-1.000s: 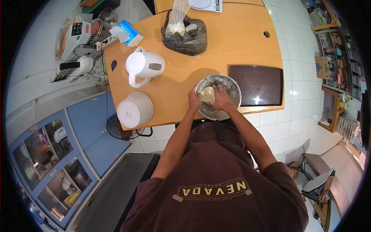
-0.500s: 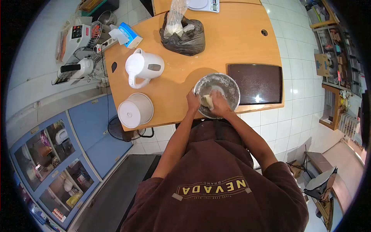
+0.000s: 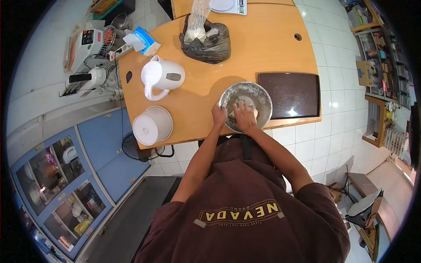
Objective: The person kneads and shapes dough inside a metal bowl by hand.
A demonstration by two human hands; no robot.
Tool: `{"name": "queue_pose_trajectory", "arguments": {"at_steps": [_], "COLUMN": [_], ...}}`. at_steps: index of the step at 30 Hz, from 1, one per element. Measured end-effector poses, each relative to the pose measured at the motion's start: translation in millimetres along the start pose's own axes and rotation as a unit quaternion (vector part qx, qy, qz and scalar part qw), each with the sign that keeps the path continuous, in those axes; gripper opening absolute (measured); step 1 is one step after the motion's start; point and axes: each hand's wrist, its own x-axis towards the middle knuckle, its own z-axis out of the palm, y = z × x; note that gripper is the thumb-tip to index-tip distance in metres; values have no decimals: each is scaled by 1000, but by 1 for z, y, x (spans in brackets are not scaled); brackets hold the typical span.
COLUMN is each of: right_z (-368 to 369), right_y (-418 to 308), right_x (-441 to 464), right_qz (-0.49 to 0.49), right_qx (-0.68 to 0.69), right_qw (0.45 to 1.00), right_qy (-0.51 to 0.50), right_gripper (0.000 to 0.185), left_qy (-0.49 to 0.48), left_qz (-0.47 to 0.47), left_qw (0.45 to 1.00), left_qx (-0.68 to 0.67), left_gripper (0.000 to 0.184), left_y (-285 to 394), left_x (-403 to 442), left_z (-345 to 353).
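Note:
A round metal bowl (image 3: 264, 98), its inner wall streaked with white flour, stands at the front edge of the table. My left hand (image 3: 219, 115) is closed on the bowl's left rim. Inside the bowl, my right hand (image 3: 244, 115) lies with its fingers spread over a pale lump of dough (image 3: 255, 113). Most of the dough is hidden under that hand.
On the wooden table (image 3: 197, 94) are a dark tray (image 3: 289, 94) right of the bowl, a white kettle (image 3: 169, 75), a lidded white container (image 3: 153, 125), a black plastic bag (image 3: 215, 48), a tissue box (image 3: 147, 41) and a white scale (image 3: 230, 6).
My right hand has gone from gripping the dough to lying spread on top of it, lower in the bowl. My left hand has stayed at the rim.

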Motion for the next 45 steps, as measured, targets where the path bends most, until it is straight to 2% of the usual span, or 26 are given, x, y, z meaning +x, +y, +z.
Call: {"name": "queue_pose_trajectory", "arguments": {"at_steps": [1, 4, 7, 10, 11, 14, 17, 20, 23, 26, 29, 32, 35, 38, 41, 44, 45], "right_z": [2, -32, -13, 14, 26, 18, 13, 27, 34, 28, 11, 22, -20, -18, -22, 3, -2], "right_y": [-3, -1, 8, 5, 3, -8, -13, -16, -12, 0, 4, 8, 15, 29, 36, 47, 49], "right_x": [-1, -5, 5, 22, 29, 46, 51, 62, 69, 61, 24, 7, 6, 2, -3, 1, 2], "right_qz": [-8, -18, -57, 2, -1, 34, 57, 128, 167, 134, 56, 48, 61, 2, -30, -23, -35], "right_qx": [-15, 44, 94, 94, 72, 63, 78, 98, 142, 233, 80, 126, 157, 128, 162, 276, 261], "right_qw": [999, 998, 993, 995, 994, 997, 993, 981, 969, 961, 977, 986, 985, 991, 986, 957, 960], "right_qy": [34, -41, 43, 40, 83, 31, 70, 105, 112, 68, 191, 97, -34, -27, 4, -86, -97], "right_gripper": [95, 84, 80, 65, 48, 33, 22, 27, 32, 47, 61, 69, 81, 89, 89, 84, 82], "left_qy": [2, -2, -17, -18, -15, -13, -11, 3, 17, 5, 21, 9, 10, 23, 11, -9, -2], "left_qz": [-1, -13, -10, -1, 1, -11, -13, -26, -8, -21, -6, -19, -29, -6, -29, -57, -46], "left_qw": [1000, 1000, 1000, 1000, 1000, 1000, 1000, 999, 1000, 1000, 1000, 1000, 999, 999, 999, 995, 997], "left_qx": [2, 1, 3, -6, -11, -18, -11, 28, -13, 9, 19, 8, 29, 34, 43, 76, 57], "left_gripper": [28, 29, 30, 30, 30, 30, 29, 28, 30, 32, 32, 31, 30, 28, 26, 26, 26], "left_y": [-2, 3, 4, 3, 5, 19, 16, 11, 11, 11, 9, 15, 8, 18, 6, 30, 25], "left_x": [1, -2, -1, 0, -2, -6, -5, -5, -1, 2, 4, 5, 4, 2, 5, -1, -3], "left_z": [1, 0, -2, -1, -1, -4, -2, 0, 3, 2, 4, 3, 3, 1, 2, -6, -5]}}
